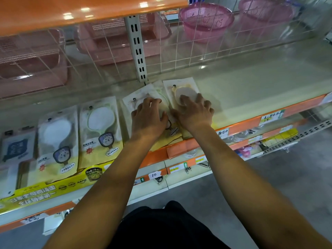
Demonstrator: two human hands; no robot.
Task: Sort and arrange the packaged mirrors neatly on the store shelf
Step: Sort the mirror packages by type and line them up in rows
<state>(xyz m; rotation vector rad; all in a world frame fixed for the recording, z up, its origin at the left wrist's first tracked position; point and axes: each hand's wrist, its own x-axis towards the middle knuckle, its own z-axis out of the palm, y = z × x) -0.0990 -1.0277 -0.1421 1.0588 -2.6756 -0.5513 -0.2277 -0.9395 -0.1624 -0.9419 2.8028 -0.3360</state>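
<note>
Packaged hand mirrors lie flat in a row on the cream shelf [251,90]. My left hand [148,117] presses down on a small overlapping pile of mirror packs [136,100]. Beside it, my right hand [194,112] rests with spread fingers on a yellow-framed mirror pack [179,87]. To the left lie a green-framed mirror pack [100,126] and a white-framed mirror pack [57,141], side by side and untouched. Whether either hand grips its pack or only lies on it is unclear.
A blue-printed pack [17,148] sits at the far left. A wire grid backs the shelf, with pink baskets [206,20] behind it. An orange upper shelf [71,13] overhangs. A yellow noodle banner [45,191] and price tags line the shelf's front edge. Lower shelves hold small goods.
</note>
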